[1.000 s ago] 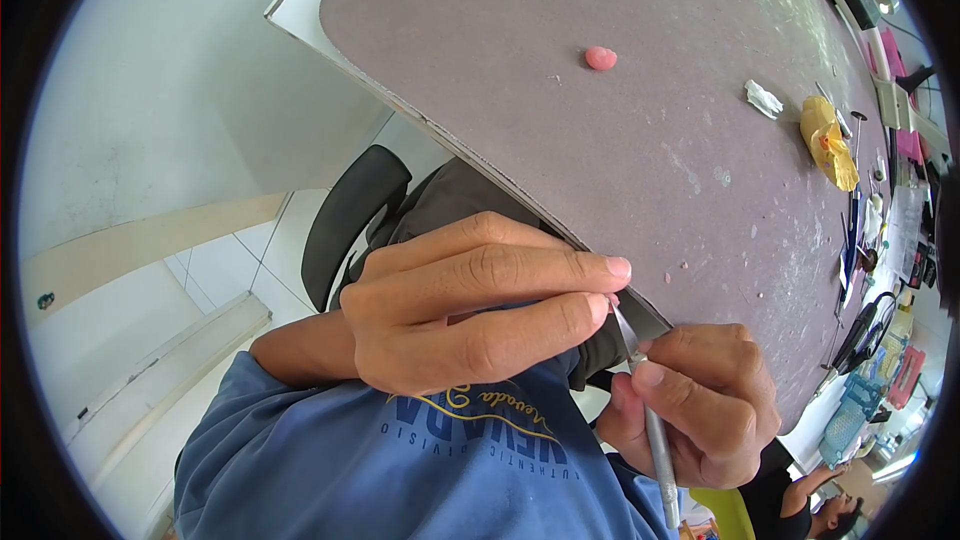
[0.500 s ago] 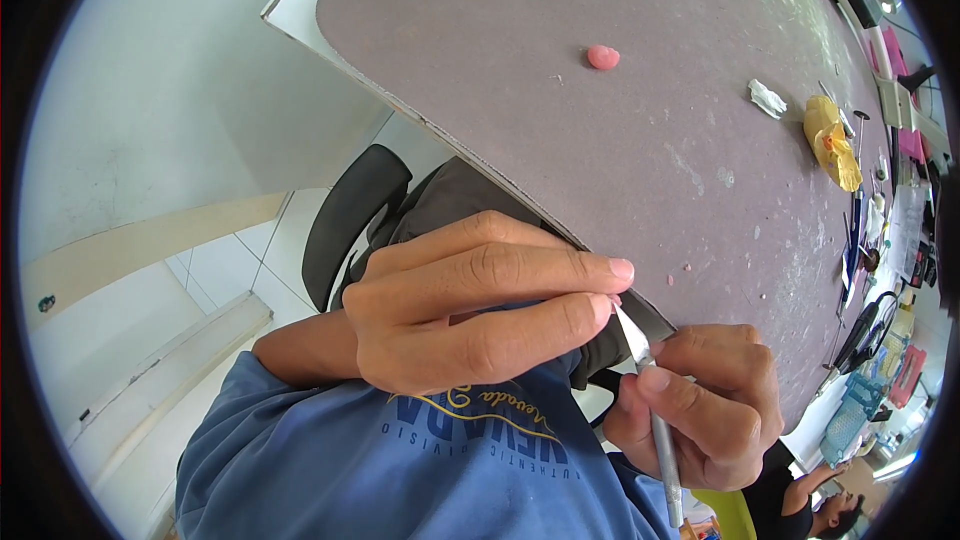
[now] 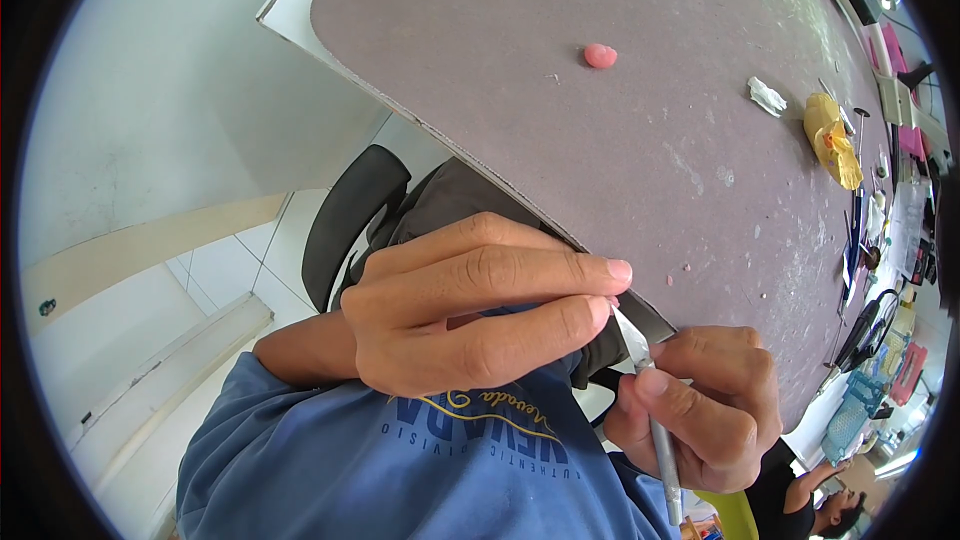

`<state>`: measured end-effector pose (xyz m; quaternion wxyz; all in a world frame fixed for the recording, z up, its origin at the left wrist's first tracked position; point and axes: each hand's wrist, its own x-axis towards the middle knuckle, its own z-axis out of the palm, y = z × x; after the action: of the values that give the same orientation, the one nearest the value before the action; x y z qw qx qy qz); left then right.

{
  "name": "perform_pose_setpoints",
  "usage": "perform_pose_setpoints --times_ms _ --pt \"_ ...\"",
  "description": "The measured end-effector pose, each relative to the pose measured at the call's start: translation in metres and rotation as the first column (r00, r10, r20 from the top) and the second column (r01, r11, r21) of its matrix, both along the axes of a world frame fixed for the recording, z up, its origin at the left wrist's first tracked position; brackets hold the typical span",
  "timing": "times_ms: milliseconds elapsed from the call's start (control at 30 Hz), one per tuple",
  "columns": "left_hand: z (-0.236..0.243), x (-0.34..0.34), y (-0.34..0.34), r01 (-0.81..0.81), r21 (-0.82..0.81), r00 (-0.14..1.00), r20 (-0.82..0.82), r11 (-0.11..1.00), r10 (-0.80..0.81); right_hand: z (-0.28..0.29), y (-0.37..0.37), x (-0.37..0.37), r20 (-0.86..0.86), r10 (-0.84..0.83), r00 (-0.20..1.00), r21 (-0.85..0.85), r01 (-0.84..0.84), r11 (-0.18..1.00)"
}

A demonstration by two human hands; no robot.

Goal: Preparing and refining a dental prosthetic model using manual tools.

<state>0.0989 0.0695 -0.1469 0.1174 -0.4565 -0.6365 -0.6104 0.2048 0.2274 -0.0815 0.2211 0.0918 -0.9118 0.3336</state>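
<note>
My right hand grips a craft knife by its slim grey metal handle, between thumb and fingers. Its pointed blade slants up and left to the fingertips of my left hand. That hand is closed in a pinch, thumb and fingers stretched toward the blade. Something small and pinkish shows between its fingertips, mostly hidden, and I cannot make out what it is. The blade tip seems to touch or nearly touch it. Both hands are in front of my blue shirt, just off the table's near edge.
On the grey-brown table top lies a pink lump. Farther right are a crumpled white scrap, a crumpled yellow wrapper, and several thin tools. A blue basket stands at the right, near another person. A black chair armrest is at left.
Hardly anything differs. The knife and both hands keep almost the same place, and the view has shifted very slightly.
</note>
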Motion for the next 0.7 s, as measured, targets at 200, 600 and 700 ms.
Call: perform_pose_setpoints --times_ms 200,600,700 --pt "0.0001 0.0004 0.0003 0.003 0.003 1.000 0.015 1.000 -0.003 0.0033 0.0021 0.0006 0.087 0.050 0.995 -0.022 -0.048 0.999" --pt "-0.0012 -0.0006 0.0013 0.007 0.016 1.000 0.012 1.000 -0.008 -0.0030 0.0031 -0.0009 0.003 0.040 0.999 0.036 -0.040 0.999" --pt "-0.0021 0.0001 0.0045 -0.020 0.042 1.000 0.004 0.999 0.019 -0.0013 0.0080 0.0016 0.010 0.082 0.997 -0.030 -0.082 0.996"
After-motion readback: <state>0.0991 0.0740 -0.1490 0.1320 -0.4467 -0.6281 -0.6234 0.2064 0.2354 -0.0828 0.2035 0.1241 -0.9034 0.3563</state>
